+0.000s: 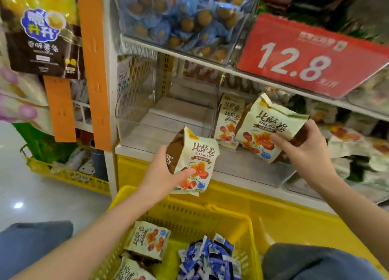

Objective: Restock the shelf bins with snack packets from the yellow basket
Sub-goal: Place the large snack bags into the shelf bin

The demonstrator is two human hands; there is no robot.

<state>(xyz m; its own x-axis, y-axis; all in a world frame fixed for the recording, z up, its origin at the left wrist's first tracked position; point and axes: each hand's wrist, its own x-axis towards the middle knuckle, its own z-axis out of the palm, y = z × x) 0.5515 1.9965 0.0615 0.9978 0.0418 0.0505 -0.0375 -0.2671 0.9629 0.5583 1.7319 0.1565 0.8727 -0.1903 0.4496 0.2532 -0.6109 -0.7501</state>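
The left hand (166, 172) grips a cream-and-brown snack packet (194, 159), thumb pressed across the printed front and the other fingers wrapped behind the brown side. It holds the packet upright above the far rim of the yellow plastic mesh basket (210, 208), just in front of the shelf edge. The packet is a puffy pillow bag with a cream face, dark lettering, a picture of orange-red pieces with a blue spot low down, and brown gusseted sides. The right hand (307, 151) grasps a matching snack packet (267, 128), thumb on the front and fingers curled round the back. This one is tilted to the right over the front of the clear plastic shelf bin (166, 121), just beside two standing packets (228, 121) of the same kind that lean at the bin's right side. More cream packets (148, 239) lie in the basket next to a heap of small blue-and-white sachets (210, 258). A red price card reading 12.8 (311, 56) hangs from the shelf above.
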